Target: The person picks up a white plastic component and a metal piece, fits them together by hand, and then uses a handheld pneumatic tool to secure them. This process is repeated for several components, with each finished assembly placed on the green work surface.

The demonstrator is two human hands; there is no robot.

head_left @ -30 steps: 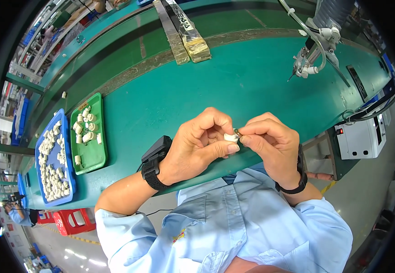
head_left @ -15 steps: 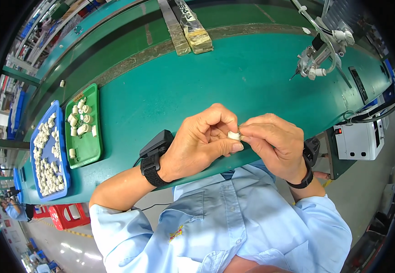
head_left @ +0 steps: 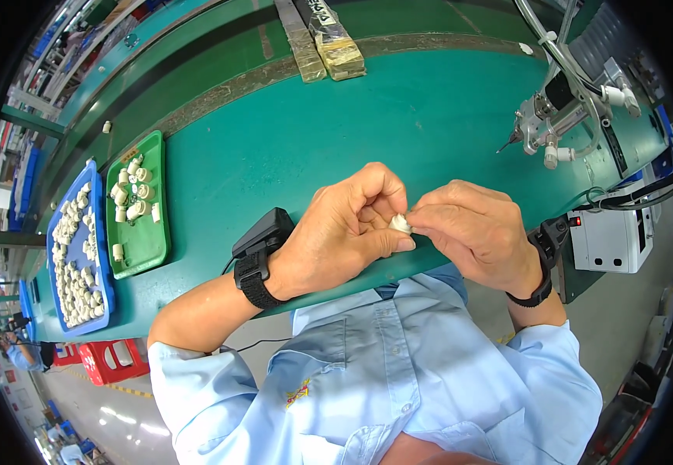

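Observation:
In front of my chest, over the near edge of the green table, my left hand [head_left: 336, 232] pinches a small white cylindrical part [head_left: 401, 224] between thumb and fingers. My right hand [head_left: 476, 232] is closed, its fingertips pressed together against the right side of that part. Anything tiny between the right fingertips is hidden. Off to the left, a green tray [head_left: 139, 254] carries several similar white parts [head_left: 136, 210]. Beside it stands a blue tray [head_left: 105, 271] with many small white pieces [head_left: 73, 287].
A metal tool head with hoses [head_left: 545, 128] hangs over the table at the right. Below it sits a white box [head_left: 614, 244] with cables. Two long wrapped bars [head_left: 342, 66] lie at the far side. A red stool [head_left: 108, 363] stands at lower left, near another person [head_left: 22, 353].
The white part has turned between my fingers, its end now showing more. My right hand has shifted slightly to the right. The whole view has tilted a little.

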